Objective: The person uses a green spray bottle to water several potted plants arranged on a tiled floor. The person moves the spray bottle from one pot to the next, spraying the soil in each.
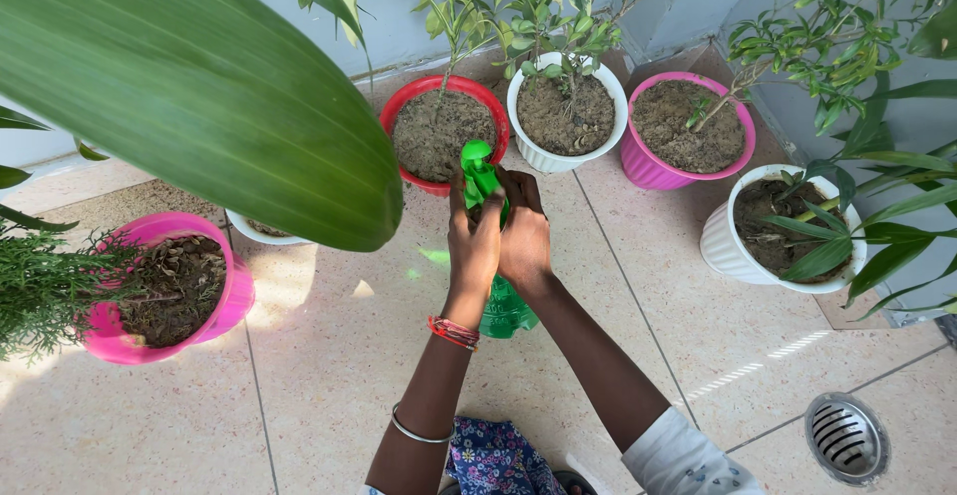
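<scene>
Green spray bottle [503, 308] at frame centre, left hand [474, 246] and right hand [523, 241] both wrapped tight around its neck; best kept upright near red pot [439, 91].

The spray bottle [490, 236] in the hands is bright green; far behind it stand a red pot [439, 128], a white ribbed pot [566, 111] and a magenta pot [686, 128], with a hot-pink pot [164, 286] at the left. The left wrist wears red thread bangles [454, 331] and a silver bangle [417, 431]. The floor [329, 375] is speckled beige tile, and the near cloth [498, 458] is navy with pink flowers.
</scene>
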